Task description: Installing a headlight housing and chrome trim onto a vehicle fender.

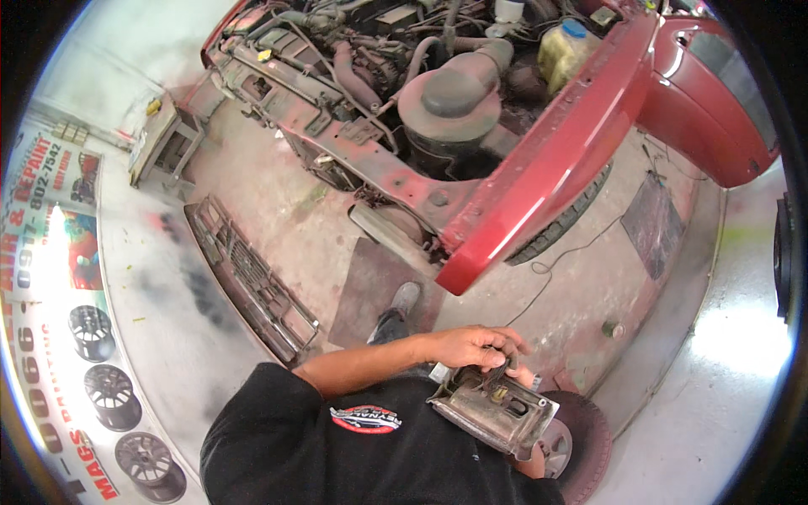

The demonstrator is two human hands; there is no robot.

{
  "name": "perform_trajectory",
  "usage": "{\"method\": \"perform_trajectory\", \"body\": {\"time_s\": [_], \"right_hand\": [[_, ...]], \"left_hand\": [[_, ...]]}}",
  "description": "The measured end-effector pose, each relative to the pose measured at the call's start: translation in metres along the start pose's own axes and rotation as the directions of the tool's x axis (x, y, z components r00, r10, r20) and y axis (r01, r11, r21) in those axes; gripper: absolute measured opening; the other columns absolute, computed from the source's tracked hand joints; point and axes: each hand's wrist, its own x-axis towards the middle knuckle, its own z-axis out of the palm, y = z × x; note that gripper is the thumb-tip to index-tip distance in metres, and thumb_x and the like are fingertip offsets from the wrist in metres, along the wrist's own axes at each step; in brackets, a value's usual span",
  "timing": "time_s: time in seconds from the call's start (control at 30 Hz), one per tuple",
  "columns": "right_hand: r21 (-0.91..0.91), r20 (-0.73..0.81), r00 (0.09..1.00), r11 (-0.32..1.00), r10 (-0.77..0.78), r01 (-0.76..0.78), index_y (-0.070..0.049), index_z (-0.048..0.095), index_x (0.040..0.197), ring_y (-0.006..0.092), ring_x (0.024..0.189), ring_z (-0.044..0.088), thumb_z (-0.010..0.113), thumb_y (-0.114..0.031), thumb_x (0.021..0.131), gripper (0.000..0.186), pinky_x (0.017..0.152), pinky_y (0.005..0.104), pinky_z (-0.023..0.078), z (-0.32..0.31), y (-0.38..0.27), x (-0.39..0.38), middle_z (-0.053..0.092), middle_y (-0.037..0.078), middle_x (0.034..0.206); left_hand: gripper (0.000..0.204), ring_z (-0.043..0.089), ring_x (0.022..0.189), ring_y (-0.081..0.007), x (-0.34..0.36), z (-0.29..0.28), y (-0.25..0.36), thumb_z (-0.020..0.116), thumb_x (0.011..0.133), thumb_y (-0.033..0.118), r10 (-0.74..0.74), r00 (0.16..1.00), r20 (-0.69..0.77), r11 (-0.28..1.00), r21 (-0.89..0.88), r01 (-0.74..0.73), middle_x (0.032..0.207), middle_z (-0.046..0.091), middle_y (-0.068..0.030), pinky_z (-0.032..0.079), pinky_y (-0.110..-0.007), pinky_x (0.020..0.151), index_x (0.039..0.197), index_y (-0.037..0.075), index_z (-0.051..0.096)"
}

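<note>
What looks like a car headlight unit (497, 412), a dusty grey housing with openings in its back, is held close against my black shirt. My left hand (475, 346) reaches across from the left, its fingers closed on dark wires (498, 372) at the top of the housing. Beneath and behind the unit, my right hand (523, 375) grips it. Most of that hand is hidden by the housing, with only some fingers and a bit of skin lower down showing.
Ahead stands a red vehicle (547, 177) with its engine bay exposed and door open. A removed grille (248, 282) lies along the left wall. A wheel (585, 442) is close by at lower right. A cable (539, 290) crosses the floor; a small bench (168, 143) stands far left.
</note>
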Motion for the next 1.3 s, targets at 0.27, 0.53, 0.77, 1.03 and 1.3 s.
{"method": "perform_trajectory", "body": {"time_s": [0.27, 0.53, 0.77, 1.03, 1.3], "right_hand": [[-0.141, 0.043, 0.999, 0.99, 0.025, -0.018, -0.002, 0.055, 0.129, 0.0228, 0.1, 0.064, 0.068, -0.035, 0.082, 0.059, 0.086, 0.034, 0.054, -0.029, -0.039, 0.002, 0.063, 0.013, 0.109], [-0.113, 0.081, 0.996, 0.993, 0.044, -0.035, 0.0, 0.032, 0.151, 0.0285, 0.109, 0.063, 0.068, -0.028, 0.075, 0.088, 0.098, 0.0391, 0.05, -0.043, -0.027, 0.013, 0.063, 0.018, 0.115], [0.026, 0.266, 0.958, 0.993, 0.107, -0.118, 0.005, 0.064, 0.122, 0.0232, 0.102, 0.066, 0.067, -0.025, 0.084, 0.048, 0.092, 0.0344, 0.049, -0.088, 0.006, 0.062, 0.069, 0.015, 0.105], [0.22, 0.168, 0.96, 0.941, 0.225, -0.259, 0.008, 0.069, 0.11, 0.0251, 0.095, 0.07, 0.071, -0.018, 0.083, 0.038, 0.09, 0.0349, 0.054, -0.115, 0.009, 0.102, 0.073, 0.017, 0.101], [0.261, 0.116, 0.941, 0.905, 0.317, -0.337, 0.01, 0.067, 0.111, 0.024, 0.094, 0.071, 0.072, -0.017, 0.084, 0.038, 0.091, 0.0344, 0.055, -0.156, 0.021, 0.151, 0.072, 0.018, 0.101]], "left_hand": [[0.028, 0.055, 0.084, -0.0086, 0.037, 0.038, -0.04, 0.058, 0.1, 0.024, -0.042, 0.999, -0.022, 0.999, -0.022, 0.041, 0.145, 0.047, -0.0055, 0.048, -0.026, 0.076, 0.117, 0.002, 0.066], [0.033, 0.061, 0.08, -0.0103, 0.034, 0.028, -0.052, 0.06, 0.101, 0.027, -0.221, 0.972, -0.077, 0.968, -0.138, 0.209, 0.143, 0.05, -0.0084, 0.052, -0.026, 0.069, 0.12, 0.0, 0.066], [0.03, 0.065, 0.088, -0.0154, 0.018, -0.006, -0.09, 0.061, 0.101, 0.02, -0.214, 0.937, -0.275, 0.971, -0.166, 0.173, 0.131, 0.06, -0.0093, 0.055, -0.029, 0.076, 0.123, 0.0, 0.065], [0.038, 0.066, 0.093, -0.0172, -0.003, -0.082, -0.158, 0.065, 0.099, 0.022, 0.072, 0.385, -0.92, 0.792, 0.288, 0.539, 0.104, 0.072, -0.011, 0.052, -0.031, 0.086, 0.124, -0.006, 0.063], [0.035, 0.066, 0.098, -0.0209, 0.027, -0.126, -0.179, 0.062, 0.101, 0.023, 0.288, 0.292, -0.912, 0.855, 0.382, 0.35, 0.108, 0.068, -0.0142, 0.053, -0.033, 0.09, 0.12, -0.006, 0.064]]}}
